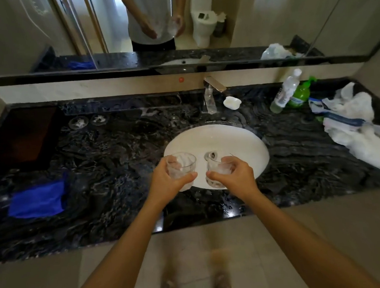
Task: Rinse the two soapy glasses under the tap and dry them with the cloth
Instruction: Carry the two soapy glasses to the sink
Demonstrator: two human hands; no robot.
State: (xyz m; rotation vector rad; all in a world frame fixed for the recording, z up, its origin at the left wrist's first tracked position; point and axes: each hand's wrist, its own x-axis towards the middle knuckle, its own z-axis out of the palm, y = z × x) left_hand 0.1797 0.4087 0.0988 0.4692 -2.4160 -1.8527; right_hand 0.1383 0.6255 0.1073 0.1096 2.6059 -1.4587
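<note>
Glasses sit in both hands over the front of the white sink (240,140). Left hand (164,181) grips one soapy glass (181,166); right hand (235,176) grips the other glass (217,166). Blue cloth (37,197) lies near the counter's left edge.

White T-shirt (159,7), dark trousers (154,46)

Left glass (185,166) and right glass (217,167) in hands (164,181) (235,176) over sink (228,139)
</note>
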